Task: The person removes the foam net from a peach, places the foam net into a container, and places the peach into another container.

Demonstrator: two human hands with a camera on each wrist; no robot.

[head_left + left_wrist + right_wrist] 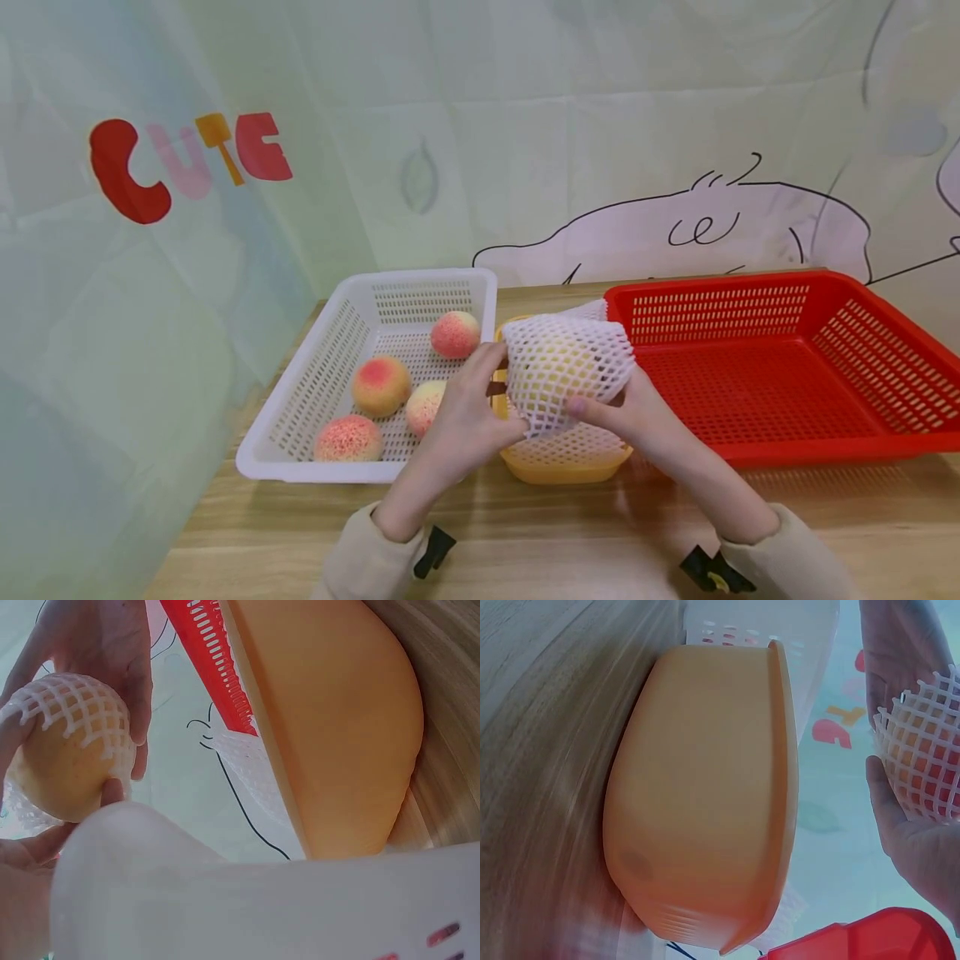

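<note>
A peach sits inside a white foam fruit net, raised above a yellow basket. The net covers it only partly in the left wrist view, leaving bare skin toward the left hand. My left hand grips the net's left end, thumb low and fingers higher. From the right, my right hand holds the netted peach, its thumb across the front; its other fingers are mostly hidden in the head view. More white foam netting lies in the yellow basket.
To the left, a white basket holds several peaches, including a yellow-orange one and a speckled one. A red basket stands to the right. All three baskets rest on a wooden table, with a printed curtain behind.
</note>
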